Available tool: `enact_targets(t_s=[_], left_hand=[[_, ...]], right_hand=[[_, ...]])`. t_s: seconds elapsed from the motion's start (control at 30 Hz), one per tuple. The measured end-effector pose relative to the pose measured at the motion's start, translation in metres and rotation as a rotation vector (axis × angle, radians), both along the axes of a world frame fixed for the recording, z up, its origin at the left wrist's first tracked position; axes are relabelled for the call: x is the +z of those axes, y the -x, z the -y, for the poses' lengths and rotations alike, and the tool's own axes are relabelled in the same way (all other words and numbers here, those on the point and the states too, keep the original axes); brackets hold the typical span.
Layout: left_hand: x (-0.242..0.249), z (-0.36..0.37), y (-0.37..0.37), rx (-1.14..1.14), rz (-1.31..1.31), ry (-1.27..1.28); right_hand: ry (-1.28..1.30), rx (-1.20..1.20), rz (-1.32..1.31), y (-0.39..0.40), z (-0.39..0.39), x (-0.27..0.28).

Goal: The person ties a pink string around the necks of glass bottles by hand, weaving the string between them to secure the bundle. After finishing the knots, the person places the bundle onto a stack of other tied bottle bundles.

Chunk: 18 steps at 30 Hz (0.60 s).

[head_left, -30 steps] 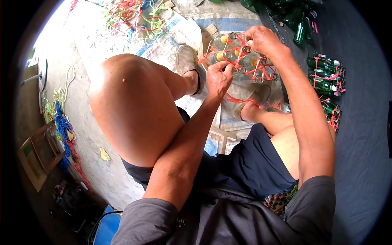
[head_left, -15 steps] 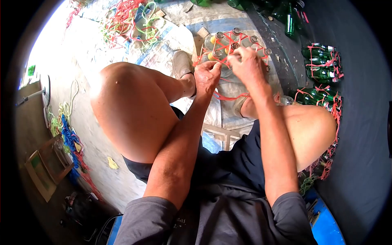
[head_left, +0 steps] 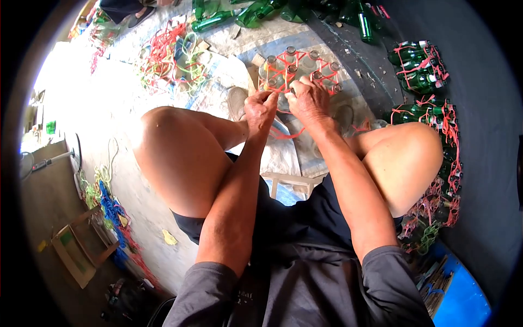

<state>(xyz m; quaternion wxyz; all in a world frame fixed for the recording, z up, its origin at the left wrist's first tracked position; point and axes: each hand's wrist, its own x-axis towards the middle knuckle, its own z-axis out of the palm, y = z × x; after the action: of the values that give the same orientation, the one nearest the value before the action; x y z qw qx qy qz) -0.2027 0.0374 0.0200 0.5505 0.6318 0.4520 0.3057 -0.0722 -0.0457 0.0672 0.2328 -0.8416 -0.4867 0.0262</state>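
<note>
A cluster of clear glass bottles (head_left: 308, 61) stands upright between my feet, with red plastic strap (head_left: 280, 67) criss-crossed around the necks. At the near left side of the cluster, my left hand (head_left: 260, 110) is closed in a pinch on the red strap. My right hand (head_left: 311, 102) is beside it at the near edge, fingers curled in at the strap near the bottle necks. Its fingertips are partly hidden, but it seems to grip the strap too. A loose loop of the strap hangs below both hands.
Bundles of green bottles (head_left: 417, 68) tied with red strap line the right side. More green bottles (head_left: 212, 22) lie at the far end. Tangled red and green straps (head_left: 169, 54) lie on the sheet at left. A person's shoe (head_left: 141, 17) shows at upper left.
My right hand has come down from above the bottles toward me, beside my left hand. The view has shifted, and another person's shoe now shows at upper left.
</note>
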Motion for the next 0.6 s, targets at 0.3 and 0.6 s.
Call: enact_targets(t_s=[0.3,0.6], left_hand=[[0.006,0.002,0.001,-0.03,-0.075,0.0],[0.042,0.014,-0.005,-0.007,-0.303,-0.141]], right_hand=[[-0.121,-0.041,-0.171,-0.006,0.023,0.01],[0.005,-0.247,-0.225,-0.014,0.057,-0.006]])
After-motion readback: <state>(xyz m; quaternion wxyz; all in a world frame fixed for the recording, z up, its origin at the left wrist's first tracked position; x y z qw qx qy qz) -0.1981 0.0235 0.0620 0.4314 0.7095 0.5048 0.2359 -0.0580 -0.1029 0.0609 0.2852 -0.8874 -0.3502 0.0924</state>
